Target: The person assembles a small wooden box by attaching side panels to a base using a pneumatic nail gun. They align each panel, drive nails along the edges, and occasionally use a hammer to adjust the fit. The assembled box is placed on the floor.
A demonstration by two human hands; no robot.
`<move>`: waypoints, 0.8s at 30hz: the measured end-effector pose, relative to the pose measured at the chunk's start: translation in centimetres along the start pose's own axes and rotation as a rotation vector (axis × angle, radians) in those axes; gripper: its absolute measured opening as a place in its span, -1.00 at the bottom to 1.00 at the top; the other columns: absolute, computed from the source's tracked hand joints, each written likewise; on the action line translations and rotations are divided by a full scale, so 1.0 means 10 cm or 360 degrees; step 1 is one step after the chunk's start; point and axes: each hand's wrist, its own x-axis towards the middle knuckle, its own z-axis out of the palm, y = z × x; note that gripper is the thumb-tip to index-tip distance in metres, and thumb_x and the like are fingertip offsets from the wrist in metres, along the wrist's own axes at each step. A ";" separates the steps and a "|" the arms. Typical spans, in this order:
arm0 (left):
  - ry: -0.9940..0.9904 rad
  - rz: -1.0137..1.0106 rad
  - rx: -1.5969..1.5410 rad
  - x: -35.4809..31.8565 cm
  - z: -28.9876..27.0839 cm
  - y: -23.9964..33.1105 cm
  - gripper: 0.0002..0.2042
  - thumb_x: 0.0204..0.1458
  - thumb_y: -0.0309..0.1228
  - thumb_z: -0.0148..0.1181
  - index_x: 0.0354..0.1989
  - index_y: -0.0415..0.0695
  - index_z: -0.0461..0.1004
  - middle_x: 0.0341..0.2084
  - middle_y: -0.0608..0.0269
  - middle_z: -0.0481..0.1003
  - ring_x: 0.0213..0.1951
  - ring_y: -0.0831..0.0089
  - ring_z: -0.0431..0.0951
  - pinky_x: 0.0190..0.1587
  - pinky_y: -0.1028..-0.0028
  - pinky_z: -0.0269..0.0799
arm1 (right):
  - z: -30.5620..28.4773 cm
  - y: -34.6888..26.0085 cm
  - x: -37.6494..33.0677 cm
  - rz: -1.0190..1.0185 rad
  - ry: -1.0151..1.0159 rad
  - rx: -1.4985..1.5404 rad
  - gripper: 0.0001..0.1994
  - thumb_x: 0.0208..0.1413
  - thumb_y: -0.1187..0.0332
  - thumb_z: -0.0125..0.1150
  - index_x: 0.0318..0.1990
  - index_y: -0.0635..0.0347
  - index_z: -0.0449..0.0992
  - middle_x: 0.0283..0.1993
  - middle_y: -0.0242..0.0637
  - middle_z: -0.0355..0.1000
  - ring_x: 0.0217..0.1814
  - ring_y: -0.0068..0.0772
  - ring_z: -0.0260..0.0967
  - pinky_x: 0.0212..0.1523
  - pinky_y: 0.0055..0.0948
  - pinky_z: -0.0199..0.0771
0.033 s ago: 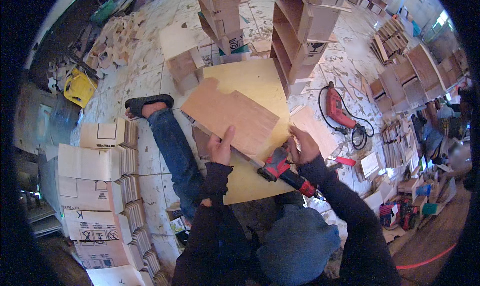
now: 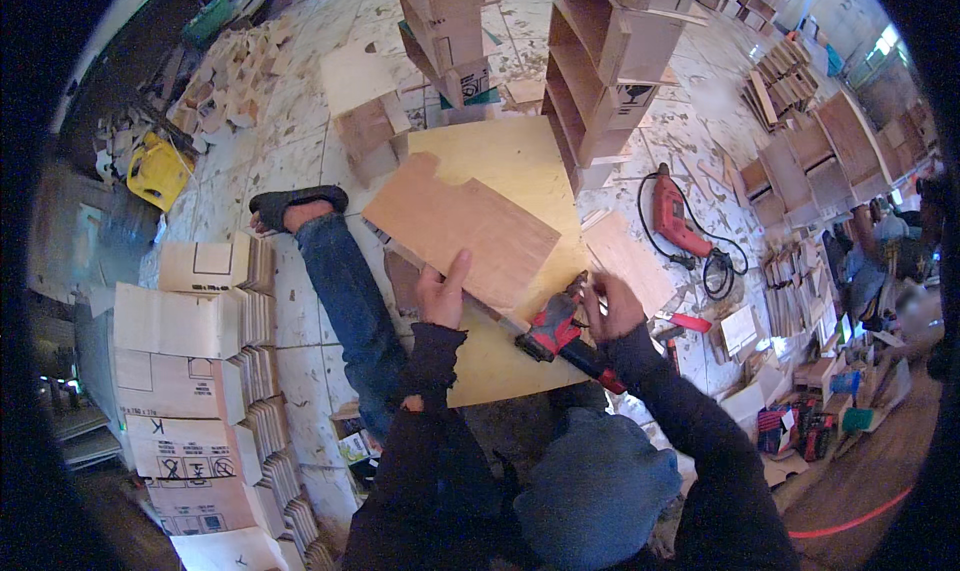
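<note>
My left hand (image 2: 440,291) grips the near edge of a brown wooden panel (image 2: 465,221) with a notch at its far end, thumb on top. The panel lies tilted over a larger yellowish board (image 2: 500,151) in front of me. By the panel's near right corner is a red and black cordless drill (image 2: 552,326), its front end pointing away from me. Just right of that front end, my right hand (image 2: 618,306) has its fingers curled together. Whatever sits between those fingertips is hidden or too small to name.
A corded red drill (image 2: 675,216) lies on the tiled floor to the right. Tall wooden shelf units (image 2: 600,71) stand ahead. Printed cardboard stacks (image 2: 185,386) line the left, beyond my outstretched leg (image 2: 345,291). A yellow plastic item (image 2: 158,173) sits far left.
My right hand has shifted slightly right and nearer, uncovering the cordless drill's front end. The left hand and the panel stay about where they were.
</note>
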 end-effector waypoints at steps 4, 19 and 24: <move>0.0043 0.0197 0.0049 -0.06 0.06 0.04 -0.66 0.06 -0.27 0.26 -0.14 -0.32 0.47 -0.21 0.14 0.54 -0.17 0.50 0.49 -0.09 0.48 0.38 | 0.13 0.32 -0.72 -0.0179 -0.0193 -0.0377 -0.28 0.00 0.15 0.26 0.24 0.34 0.10 -0.21 0.15 0.40 -0.17 0.13 0.41 -0.12 -0.06 0.40; 0.0078 0.0129 0.0098 -0.08 0.09 0.08 -0.63 0.05 -0.23 0.27 -0.18 -0.34 0.46 -0.26 0.09 0.56 -0.23 0.46 0.53 -0.16 0.42 0.42 | -1.10 -0.61 -0.26 0.0726 -0.0864 -0.0121 -0.55 -0.10 0.15 0.34 -0.11 0.28 0.45 -0.52 -0.28 0.47 -0.50 -0.41 0.44 -0.40 -0.39 0.45; 0.0060 0.0119 0.0157 -0.07 0.09 0.13 -0.60 0.04 -0.21 0.27 -0.17 -0.34 0.45 -0.26 0.08 0.56 -0.22 0.45 0.53 -0.15 0.42 0.42 | -1.19 -1.09 -0.23 0.0587 -0.0810 0.0274 -0.64 -0.06 0.32 0.33 -0.13 0.27 0.40 -0.57 -0.41 0.36 -0.65 -0.56 0.31 -0.60 -0.48 0.34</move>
